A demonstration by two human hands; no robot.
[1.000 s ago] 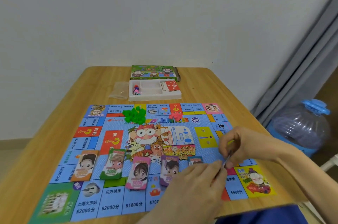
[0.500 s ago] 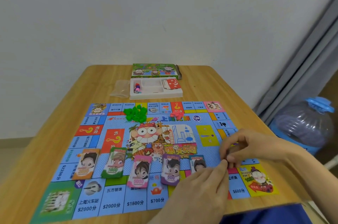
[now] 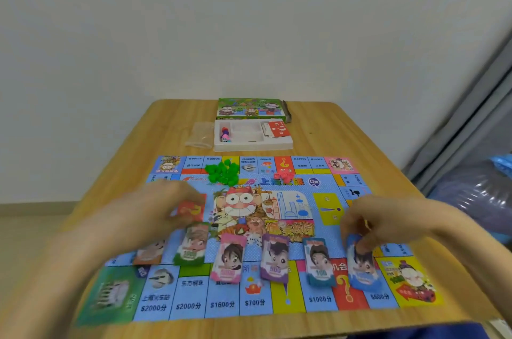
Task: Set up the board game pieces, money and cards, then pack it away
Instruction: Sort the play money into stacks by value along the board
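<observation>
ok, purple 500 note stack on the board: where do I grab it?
Likely best: pinch the near short end of the purple 500 note stack, with your fingers coming in from the near side. It lies flat, long axis pointing away, with the pink stack and teal stack close along its long sides.

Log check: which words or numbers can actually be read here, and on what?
"$2000分": board, two near squares
"$1600分": board square
"$700分": board square
"$1000分": board square
"机会": red board square
"500": purple banknote
"100": teal banknote
Too blurred to read: far squares, box lid, other banknotes.
</observation>
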